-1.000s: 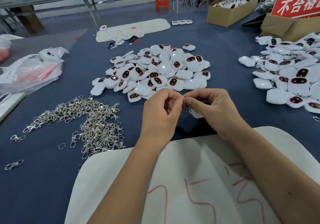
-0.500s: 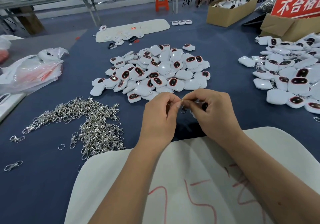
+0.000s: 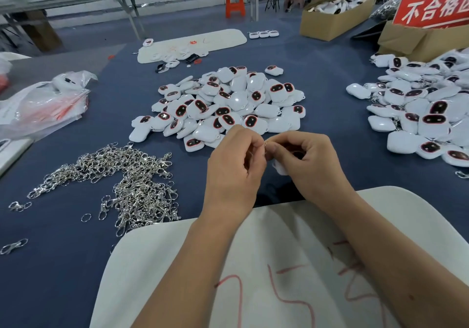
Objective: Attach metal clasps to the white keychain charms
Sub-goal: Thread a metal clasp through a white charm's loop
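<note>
On my far left sits a plastic bag [image 3: 43, 104], then the loose heap of metal clasps [image 3: 121, 175] on the blue table [image 3: 330, 114], untouched over the last second. Just above the hands lies the centre pile of white charms [image 3: 223, 104]. My left hand [image 3: 233, 170] pinches a small metal ring [image 3: 264, 145] with curled fingers, and it has lifted slightly toward that pile since a second ago. The right hand [image 3: 309, 165] has risen with it, fingertips meeting the left at the ring while it grips one white charm [image 3: 280, 168], mostly hidden under the palm. The fingertips have drawn closer, so I judge the ring is being worked onto the charm's loop, not yet closed. Further right lies another pile of charms [image 3: 426, 114], some with clasps showing.
</note>
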